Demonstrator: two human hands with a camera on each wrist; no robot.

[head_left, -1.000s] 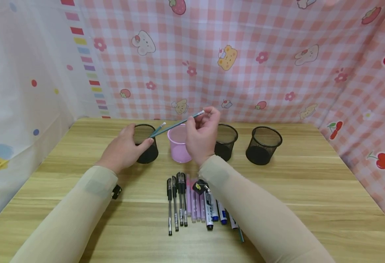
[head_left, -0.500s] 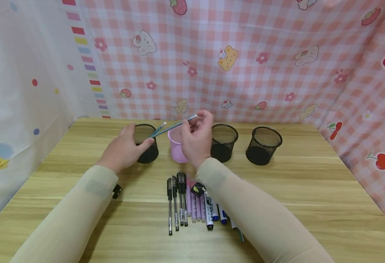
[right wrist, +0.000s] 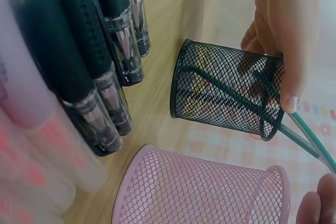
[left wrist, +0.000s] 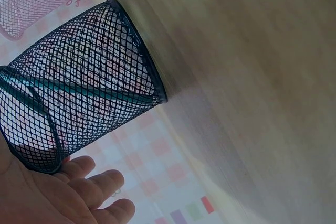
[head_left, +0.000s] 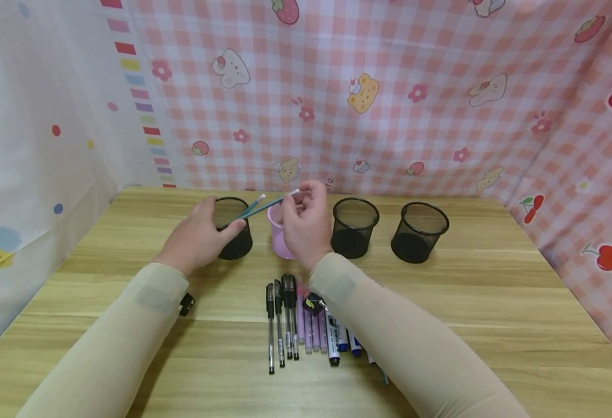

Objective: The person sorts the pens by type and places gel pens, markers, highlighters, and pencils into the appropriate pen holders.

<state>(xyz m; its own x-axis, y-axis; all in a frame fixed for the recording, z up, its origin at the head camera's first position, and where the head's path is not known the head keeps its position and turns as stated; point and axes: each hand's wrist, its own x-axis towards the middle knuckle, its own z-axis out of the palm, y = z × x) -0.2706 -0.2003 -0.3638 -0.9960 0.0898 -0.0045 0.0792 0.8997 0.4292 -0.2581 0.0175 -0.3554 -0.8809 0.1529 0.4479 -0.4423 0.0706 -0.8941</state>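
Note:
My left hand holds the leftmost black mesh pen cup by its side, thumb at the near rim, fingers round the far side. One green pencil leans inside that cup, its white eraser end sticking out above the rim. Over the pink mesh pen cup, my right hand pinches a second green pencil near its eraser end. That pencil slants down to the left, and in the right wrist view its lower end is inside the black cup, near the left thumb.
Two more black mesh cups stand to the right. In front lie several black gel pens, pink-lilac pens and white markers, partly under the right forearm. A checked cloth hangs behind the table.
My right hand has moved left and slightly down, sliding the pencil further into the leftmost black cup. The left hand and its cup have stayed in place.

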